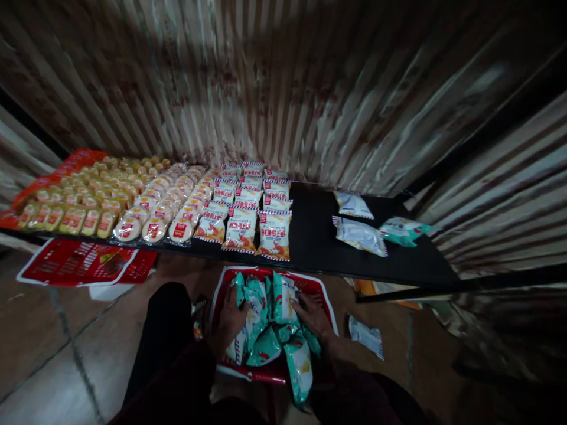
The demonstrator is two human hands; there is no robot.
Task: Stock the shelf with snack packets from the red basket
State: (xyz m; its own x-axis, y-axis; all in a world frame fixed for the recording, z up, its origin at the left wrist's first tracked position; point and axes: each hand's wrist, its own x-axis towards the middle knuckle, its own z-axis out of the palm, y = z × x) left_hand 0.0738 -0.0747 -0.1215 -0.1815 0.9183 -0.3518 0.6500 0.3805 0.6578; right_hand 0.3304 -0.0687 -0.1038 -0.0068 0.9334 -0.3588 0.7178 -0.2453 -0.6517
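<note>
Both hands — left hand (231, 319), right hand (315, 316) — lay spread against glossy, crinkled teal packets (270, 330) in a red plastic basket (325, 295), fingertips hidden — grip unclear.

wall: rust-streaked corrugated metal wall (283, 88) | floor: brown tiled floor (44, 354), possibly glazed | furniture: long black table (316, 236) against it | light: dim, pale patch high up

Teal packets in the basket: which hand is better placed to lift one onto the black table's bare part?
Probably the right hand: it rests on the teal packets below the bare stretch of the black table; the left hand lies below the snack rows.
</note>
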